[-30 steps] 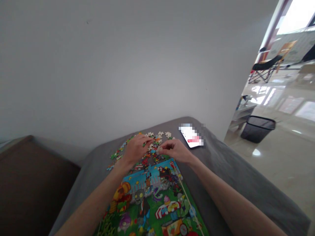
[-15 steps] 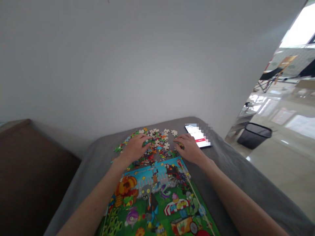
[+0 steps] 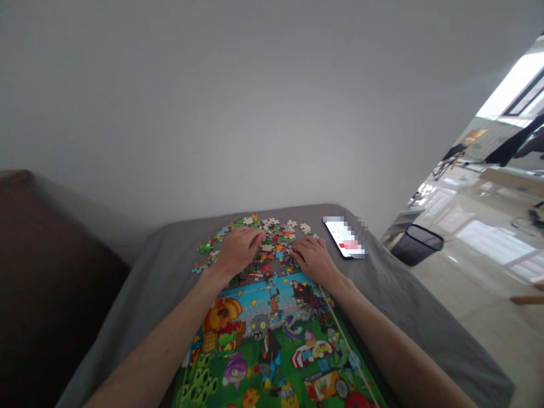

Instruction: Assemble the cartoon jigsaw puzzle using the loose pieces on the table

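Over the left part of a heap of jigsaw puzzle pieces (image 3: 267,247) is my left hand (image 3: 240,249). Its fingers are drawn together with the thumb close below them, and whatever is between them is hidden. My right hand (image 3: 313,258) rests at the right side of the heap. Its fingers are bent and slightly apart, with the fingertips among the pieces and nothing visible held. Some pieces lie colour side up, others show a pale back. Below both hands lies a colourful cartoon puzzle picture (image 3: 272,340) with a green ground and a blue strip along its far edge.
A phone (image 3: 343,238) with a lit screen lies right of the heap on the grey cloth (image 3: 395,311). The pale wall (image 3: 255,113) rises behind. A dark bin (image 3: 416,243) stands on the shiny floor at right. A brown panel (image 3: 51,272) is at left.
My left fingers have drawn closer together. My right hand has moved left and nearer, into the right edge of the heap and away from the phone. The camera has tilted slightly.
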Available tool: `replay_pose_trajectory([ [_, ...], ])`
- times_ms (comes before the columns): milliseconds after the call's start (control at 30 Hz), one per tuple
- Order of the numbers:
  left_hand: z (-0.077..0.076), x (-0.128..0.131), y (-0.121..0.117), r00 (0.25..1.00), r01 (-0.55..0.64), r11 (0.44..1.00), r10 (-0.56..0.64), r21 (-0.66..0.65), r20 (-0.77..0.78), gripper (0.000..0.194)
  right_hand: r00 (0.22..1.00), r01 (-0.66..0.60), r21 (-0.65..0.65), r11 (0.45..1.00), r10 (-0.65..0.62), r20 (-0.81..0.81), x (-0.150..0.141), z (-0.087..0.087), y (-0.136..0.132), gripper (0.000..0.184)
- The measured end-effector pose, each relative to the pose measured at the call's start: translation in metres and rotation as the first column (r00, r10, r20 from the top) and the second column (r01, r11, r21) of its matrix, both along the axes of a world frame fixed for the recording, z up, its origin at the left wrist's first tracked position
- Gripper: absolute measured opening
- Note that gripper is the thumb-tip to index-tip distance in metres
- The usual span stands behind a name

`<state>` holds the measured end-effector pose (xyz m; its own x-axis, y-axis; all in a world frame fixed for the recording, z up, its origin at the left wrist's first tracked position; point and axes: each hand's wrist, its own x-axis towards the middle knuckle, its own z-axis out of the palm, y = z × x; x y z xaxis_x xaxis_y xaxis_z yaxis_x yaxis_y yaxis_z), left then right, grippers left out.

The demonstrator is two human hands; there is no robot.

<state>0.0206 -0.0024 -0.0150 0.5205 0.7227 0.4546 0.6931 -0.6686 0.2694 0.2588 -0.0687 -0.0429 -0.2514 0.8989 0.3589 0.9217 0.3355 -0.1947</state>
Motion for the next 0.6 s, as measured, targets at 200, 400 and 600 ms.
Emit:
replay_pose_trajectory([
  [200,-0.003,-0.012,0.008,0.993,-0.022,0.991,0.006,-0.129,-0.121,0.028,0.996,0.086,-0.011,0.996,-0.086,-0.019,0.002,-0.003,0.000,0.026],
  [400,-0.009,-0.011,0.005,0.991,-0.092,0.994,0.086,-0.051,-0.104,0.029,0.974,0.156,-0.086,0.984,-0.168,-0.150,0.000,-0.010,0.005,0.026],
  [600,-0.003,-0.012,0.005,0.990,-0.072,0.994,0.063,-0.076,-0.124,0.028,0.945,0.104,-0.039,0.994,-0.111,-0.308,0.004,-0.002,0.004,0.012],
])
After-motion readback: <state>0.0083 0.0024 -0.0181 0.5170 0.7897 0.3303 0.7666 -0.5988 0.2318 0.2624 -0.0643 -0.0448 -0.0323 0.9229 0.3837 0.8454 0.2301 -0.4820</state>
